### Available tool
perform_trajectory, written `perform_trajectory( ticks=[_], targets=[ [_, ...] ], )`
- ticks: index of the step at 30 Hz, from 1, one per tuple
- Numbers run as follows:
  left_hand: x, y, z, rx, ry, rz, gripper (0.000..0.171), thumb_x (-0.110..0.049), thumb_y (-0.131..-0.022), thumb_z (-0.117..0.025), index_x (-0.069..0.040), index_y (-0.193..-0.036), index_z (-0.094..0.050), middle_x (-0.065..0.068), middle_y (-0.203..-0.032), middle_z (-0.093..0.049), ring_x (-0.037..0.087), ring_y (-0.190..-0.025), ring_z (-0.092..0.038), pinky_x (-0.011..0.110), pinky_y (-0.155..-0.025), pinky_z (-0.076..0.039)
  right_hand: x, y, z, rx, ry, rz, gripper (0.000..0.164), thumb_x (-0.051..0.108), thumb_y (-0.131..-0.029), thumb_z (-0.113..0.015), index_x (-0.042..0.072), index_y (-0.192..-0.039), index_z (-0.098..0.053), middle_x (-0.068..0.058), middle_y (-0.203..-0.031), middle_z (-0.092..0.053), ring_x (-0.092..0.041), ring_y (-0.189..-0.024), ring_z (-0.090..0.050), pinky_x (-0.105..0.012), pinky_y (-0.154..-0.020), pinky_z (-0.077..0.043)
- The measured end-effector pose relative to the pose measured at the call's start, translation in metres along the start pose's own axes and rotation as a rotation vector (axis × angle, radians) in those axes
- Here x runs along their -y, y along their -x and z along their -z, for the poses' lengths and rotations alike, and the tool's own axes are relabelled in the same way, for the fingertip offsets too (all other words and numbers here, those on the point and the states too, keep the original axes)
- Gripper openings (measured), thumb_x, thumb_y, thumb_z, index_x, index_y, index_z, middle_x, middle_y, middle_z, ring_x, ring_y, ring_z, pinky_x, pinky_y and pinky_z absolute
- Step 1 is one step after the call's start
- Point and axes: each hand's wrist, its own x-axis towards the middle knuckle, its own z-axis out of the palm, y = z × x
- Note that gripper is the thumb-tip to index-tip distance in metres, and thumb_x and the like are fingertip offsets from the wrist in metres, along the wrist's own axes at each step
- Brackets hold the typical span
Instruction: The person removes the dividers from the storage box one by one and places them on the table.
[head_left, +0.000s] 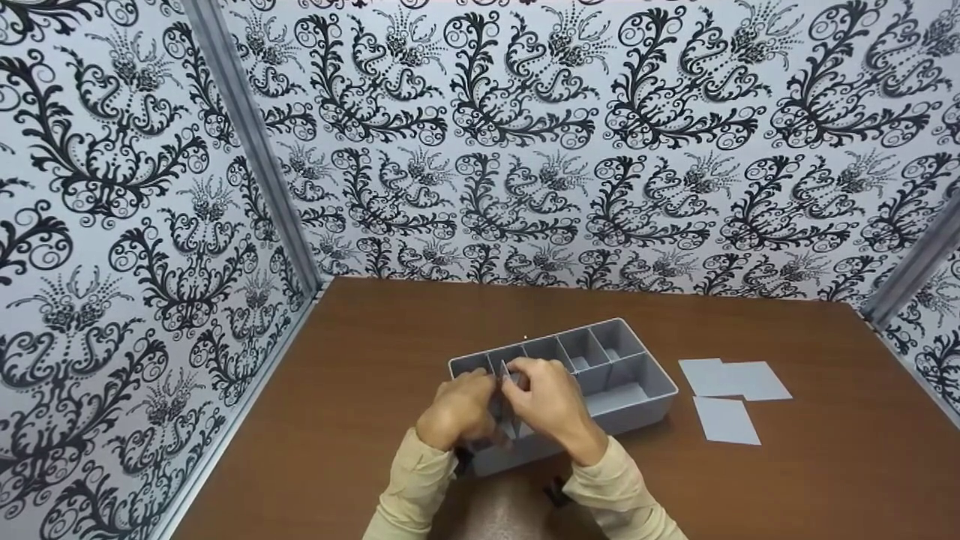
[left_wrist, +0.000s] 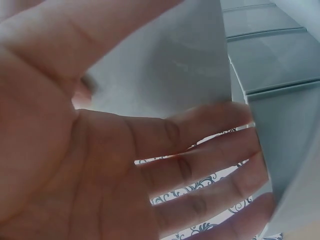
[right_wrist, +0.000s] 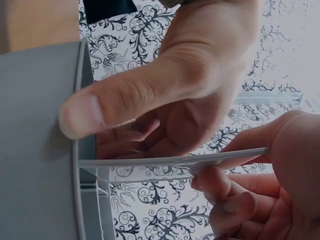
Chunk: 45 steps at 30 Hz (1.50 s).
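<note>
A grey compartment box (head_left: 634, 416) stands at an angle on the table, long side toward me. At its left part, my right hand (head_left: 551, 397) pinches a thin pale divider panel (right_wrist: 165, 161) between thumb and fingers. The panel stands upright, its edge at the box's near wall in the right wrist view. My left hand (head_left: 457, 409) lies across the box's left end. Its thumb (right_wrist: 82, 117) presses the outside of the wall, while its straight fingers (left_wrist: 200, 170) reach to the rim on the other side. The panel's flat face (left_wrist: 170, 65) shows behind the left thumb.
Three thin pale rectangular panels (head_left: 727, 420) lie on the brown table (head_left: 825, 480) right of the box, two overlapping. Small compartments (head_left: 581, 349) line the box's far side, with a longer one in front at right. Patterned walls (head_left: 525, 187) enclose the table at the back and left.
</note>
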Motion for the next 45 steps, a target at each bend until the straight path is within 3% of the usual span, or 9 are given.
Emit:
perform_trajectory(
  ticks=[22,34,45],
  targets=[
    [-0.003,0.0,0.002,0.027,-0.004,0.021,0.071,-0.037,-0.056,-0.096,-0.007,-0.113,-0.069,0.006,-0.104,-0.064,0.029,-0.103,-0.062,0.049,-0.085,-0.052,-0.002,-0.004,0.008,-0.001,-0.01,-0.03,0.01,0.009,-0.081,-0.068,0.009,-0.087,-0.075,0.009,-0.056,-0.056,-0.003,-0.05,-0.046,-0.023,-0.046,-0.038],
    [-0.008,0.0,0.001,-0.008,-0.003,0.01,0.06,-0.035,-0.055,-0.097,-0.006,-0.101,-0.071,0.005,-0.096,-0.063,0.027,-0.094,-0.063,0.046,-0.079,-0.054,-0.005,-0.005,0.019,-0.019,-0.051,-0.038,0.015,0.006,-0.081,-0.066,0.004,-0.093,-0.075,0.006,-0.058,-0.059,-0.004,-0.052,-0.049,-0.023,-0.048,-0.041],
    [-0.007,0.003,0.001,-0.011,-0.04,0.016,0.049,-0.036,-0.053,-0.097,-0.01,-0.08,-0.066,0.004,-0.089,-0.06,0.026,-0.087,-0.063,0.042,-0.075,-0.054,-0.024,-0.002,0.046,-0.067,-0.112,-0.096,0.014,0.001,-0.082,-0.067,0.006,-0.091,-0.077,0.006,-0.056,-0.057,-0.004,-0.051,-0.047,-0.022,-0.05,-0.04]
  ],
)
